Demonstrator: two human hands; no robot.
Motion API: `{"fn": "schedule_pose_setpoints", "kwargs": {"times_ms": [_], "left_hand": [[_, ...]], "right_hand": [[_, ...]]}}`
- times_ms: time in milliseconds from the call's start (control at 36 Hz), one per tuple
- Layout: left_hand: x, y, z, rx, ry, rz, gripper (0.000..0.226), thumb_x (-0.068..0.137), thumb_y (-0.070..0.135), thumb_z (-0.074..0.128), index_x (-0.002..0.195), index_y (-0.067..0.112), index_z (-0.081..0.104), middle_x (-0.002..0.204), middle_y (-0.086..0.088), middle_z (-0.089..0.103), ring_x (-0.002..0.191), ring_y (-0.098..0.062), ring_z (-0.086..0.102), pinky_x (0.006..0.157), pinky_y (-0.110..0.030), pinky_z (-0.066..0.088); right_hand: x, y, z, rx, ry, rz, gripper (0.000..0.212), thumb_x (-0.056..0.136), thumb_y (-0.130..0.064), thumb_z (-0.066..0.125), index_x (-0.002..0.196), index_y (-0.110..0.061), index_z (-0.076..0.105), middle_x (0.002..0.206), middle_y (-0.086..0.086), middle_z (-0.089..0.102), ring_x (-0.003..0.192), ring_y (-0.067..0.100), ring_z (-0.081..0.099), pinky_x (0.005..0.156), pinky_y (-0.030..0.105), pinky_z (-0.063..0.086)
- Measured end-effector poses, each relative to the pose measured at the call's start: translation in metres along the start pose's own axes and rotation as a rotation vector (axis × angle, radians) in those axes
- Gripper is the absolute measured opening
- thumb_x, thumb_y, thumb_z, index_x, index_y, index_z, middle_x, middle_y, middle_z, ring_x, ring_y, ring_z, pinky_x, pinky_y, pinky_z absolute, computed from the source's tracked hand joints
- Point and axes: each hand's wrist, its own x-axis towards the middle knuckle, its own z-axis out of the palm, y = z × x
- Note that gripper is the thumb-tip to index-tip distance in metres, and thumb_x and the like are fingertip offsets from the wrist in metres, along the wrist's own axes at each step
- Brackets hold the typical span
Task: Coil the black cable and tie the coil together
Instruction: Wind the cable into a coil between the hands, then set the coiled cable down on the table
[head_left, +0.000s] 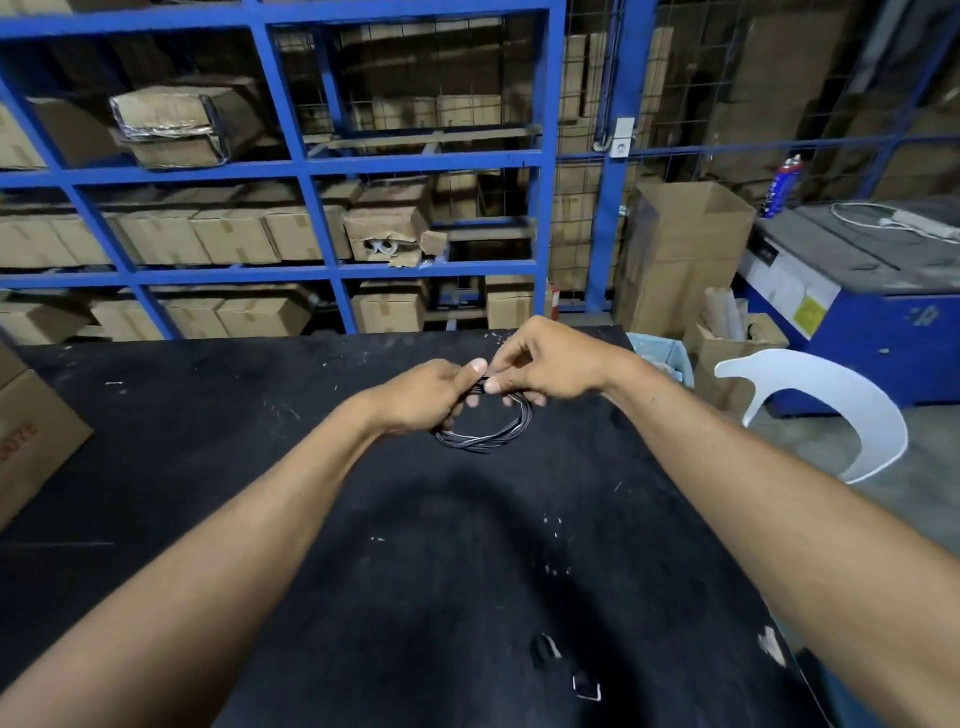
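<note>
The black cable (488, 439) is wound into a small round coil of several loops, held just above the black table (208, 441) near its far edge. My left hand (426, 397) grips the coil's upper left part, thumb on top. My right hand (545, 369) pinches the same spot from the right with thumb and fingers. The top of the coil is hidden between my fingers; its lower arc hangs below them. I cannot make out a tie.
Blue shelving (311, 166) full of cardboard boxes stands behind the table. A cardboard box (31, 441) sits at the table's left edge. A white plastic chair (831, 395) and a blue machine (857, 301) stand to the right. Small clips (587, 686) lie near me.
</note>
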Motion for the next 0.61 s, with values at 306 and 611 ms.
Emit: {"fn": "schedule_pose_setpoints", "kwargs": {"times_ms": [306,611], "left_hand": [[0.011,-0.035,0.025,-0.270,0.175,0.096,0.039,0.111,0.037,0.037,0.078,0.018,0.043,0.054,0.013,0.038,0.045,-0.002,0.034,0.058,-0.025,0.046],[0.008,-0.053,0.055,-0.566,-0.048,-0.086,0.038,0.112,0.033,0.038,0.083,0.013,0.053,0.058,0.007,0.034,0.043,-0.005,0.030,0.076,-0.030,0.058]], "right_hand": [[0.009,0.045,0.023,0.231,0.265,-0.057,0.019,0.086,-0.006,0.083,0.104,-0.005,0.075,0.078,0.011,0.070,0.072,0.008,0.060,0.073,0.023,0.048],[0.008,0.063,0.053,0.066,0.312,-0.055,0.008,0.080,-0.009,0.088,0.080,-0.014,0.081,0.070,-0.009,0.074,0.066,-0.002,0.061,0.072,0.017,0.050]]}}
